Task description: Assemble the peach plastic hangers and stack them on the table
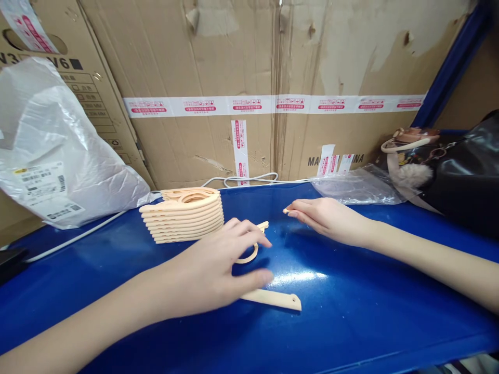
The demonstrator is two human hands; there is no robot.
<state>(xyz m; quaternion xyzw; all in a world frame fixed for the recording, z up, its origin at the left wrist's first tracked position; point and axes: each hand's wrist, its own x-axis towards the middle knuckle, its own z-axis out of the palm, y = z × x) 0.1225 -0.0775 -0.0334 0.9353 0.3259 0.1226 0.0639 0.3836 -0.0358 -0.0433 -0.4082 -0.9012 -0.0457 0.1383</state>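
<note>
My left hand is above the blue table at the centre, its thumb and fingers apart and nothing seen between them. Partly beneath it lie pale beige pieces: a flat strip with a small hole near its end, and a ring-shaped part with a narrow piece beside it. To the right, my right hand pinches a small beige piece between its fingertips, close to the table. A neat stack of beige curved parts stands behind my left hand.
Large cardboard boxes stand along the back. A white plastic package leans at the left, with a white cable below it. At the right are a clear plastic bag and a black bag. The table is blue.
</note>
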